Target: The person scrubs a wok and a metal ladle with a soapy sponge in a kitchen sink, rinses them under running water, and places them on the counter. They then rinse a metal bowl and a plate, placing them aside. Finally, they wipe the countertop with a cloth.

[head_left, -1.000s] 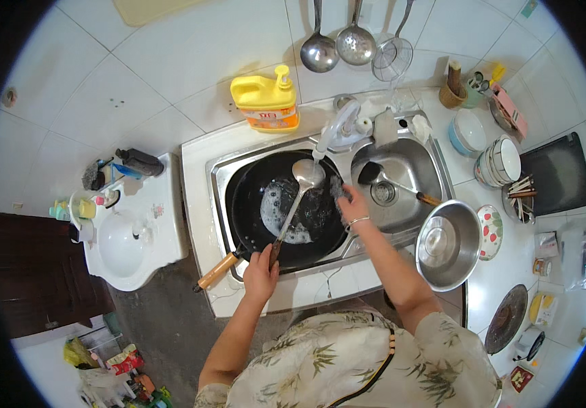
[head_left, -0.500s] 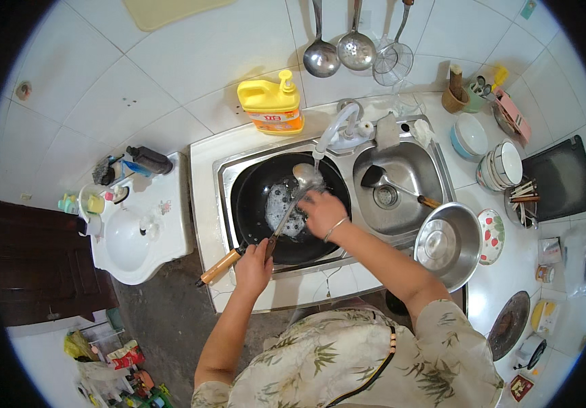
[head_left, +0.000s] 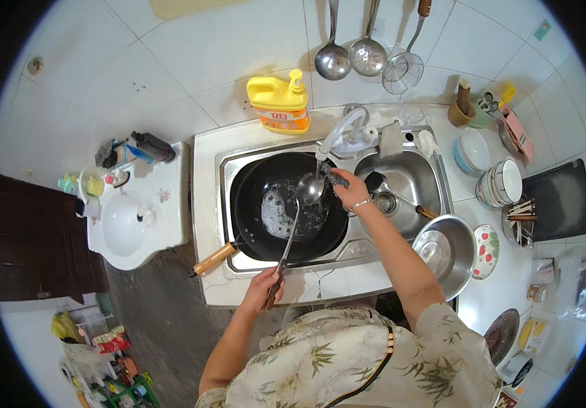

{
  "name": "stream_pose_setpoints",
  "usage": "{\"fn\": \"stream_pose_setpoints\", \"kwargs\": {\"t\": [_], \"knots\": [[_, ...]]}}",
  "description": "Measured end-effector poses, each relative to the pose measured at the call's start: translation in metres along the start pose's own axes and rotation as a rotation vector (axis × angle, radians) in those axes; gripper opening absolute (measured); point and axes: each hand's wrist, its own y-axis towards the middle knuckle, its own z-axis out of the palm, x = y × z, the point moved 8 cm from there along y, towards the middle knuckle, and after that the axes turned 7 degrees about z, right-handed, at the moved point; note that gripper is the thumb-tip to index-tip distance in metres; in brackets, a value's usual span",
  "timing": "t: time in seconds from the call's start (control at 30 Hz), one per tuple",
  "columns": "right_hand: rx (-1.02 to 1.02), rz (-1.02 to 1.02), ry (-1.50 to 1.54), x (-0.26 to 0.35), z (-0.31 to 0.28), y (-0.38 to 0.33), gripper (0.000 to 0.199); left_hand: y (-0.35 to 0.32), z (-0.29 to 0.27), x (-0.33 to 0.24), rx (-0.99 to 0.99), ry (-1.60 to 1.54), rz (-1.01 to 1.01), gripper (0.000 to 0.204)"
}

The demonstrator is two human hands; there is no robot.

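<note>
Head view: right hand (head_left: pixel 351 191) has shifted rightward, beside ladle bowl (head_left: pixel 310 190).

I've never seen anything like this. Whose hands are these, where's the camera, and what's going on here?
There's no machine arm here: these are a person's own bare hands. A wide fisheye camera worn on the head looks down, so straight edges bend near the rim.

The left hand grips the dark handle of a metal ladle. The right hand holds a dark scrubber close by the ladle's bowl. Below is a black wok with foamy water, set in the steel sink's left basin. A yellow jug and stacked bowls stand on the counter.
</note>
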Motion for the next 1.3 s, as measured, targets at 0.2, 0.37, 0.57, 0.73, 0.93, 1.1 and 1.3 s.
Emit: {"fn": "stream_pose_setpoints", "kwargs": {"t": [0.2, 0.37, 0.57, 0.73, 0.93, 1.1, 1.3], "knots": [[-0.096, 0.038, -0.055, -0.041, 0.018, -0.01, 0.044, 0.012, 0.039, -0.001, 0.045, -0.406, -0.037, 0.034], [-0.115, -0.116, 0.047, -0.017, 0.054, -0.003, 0.042, 0.016, 0.043, 0.0, 0.079, 0.032, 0.074, 0.033], [0.34, -0.285, -0.176, 0.016, 0.094, -0.051, 0.042, 0.029, 0.006, -0.016, -0.084, -0.047, 0.112, 0.031], [0.325, -0.436, -0.175, 0.037, 0.117, -0.089, 0.039, 0.039, 0.017, -0.025, -0.018, -0.078, 0.082, 0.028], [-0.148, -0.223, -0.087, 0.02, 0.04, -0.052, 0.04, 0.016, -0.007, -0.039, -0.259, 0.559, 0.363, 0.033], [0.044, 0.107, -0.266, -0.043, 0.071, -0.037, 0.041, 0.009, -0.019, -0.041, -0.27, 0.868, 0.575, 0.037], [-0.286, -0.255, -0.045, 0.03, 0.021, -0.079, 0.039, 0.014, 0.002, -0.043, -0.052, 0.508, 0.244, 0.032]]}}
